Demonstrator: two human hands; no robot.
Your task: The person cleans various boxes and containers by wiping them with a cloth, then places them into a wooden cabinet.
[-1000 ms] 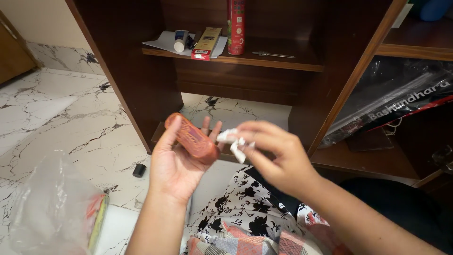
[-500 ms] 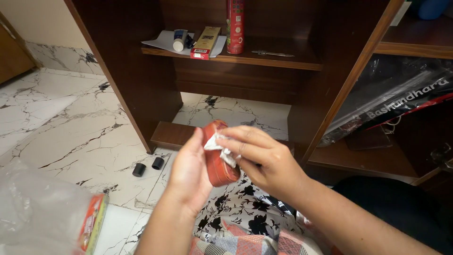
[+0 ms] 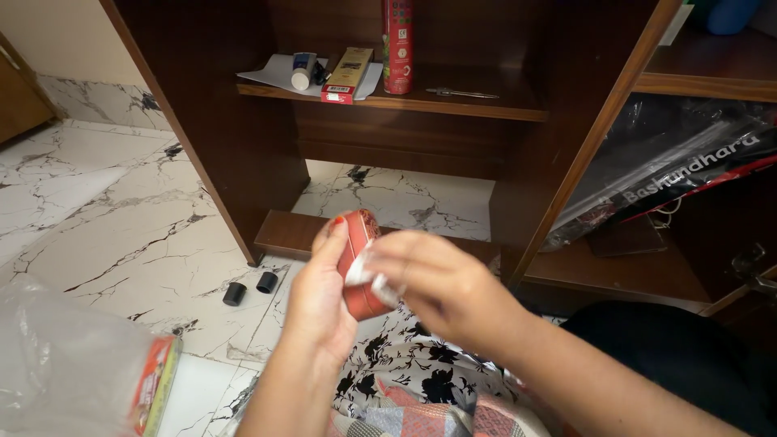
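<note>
We hold a small red tin [image 3: 357, 267] in our left hand [image 3: 324, 303], fingers wrapped round its back & edge, mid-scene, above the marble floor [image 3: 121, 235] in front of the dark wood shelf [image 3: 453, 101]. Our right hand [image 3: 441, 283] is closed on a white tissue wad [image 3: 364, 273], pressed against the tin's face. Tin looks rigid, light, prob. smooth & a bit slippery, so best gripped by the rim. Tissue is soft, crushes easily. Two black caps [image 3: 249, 287] lie on the floor to the left.
</note>
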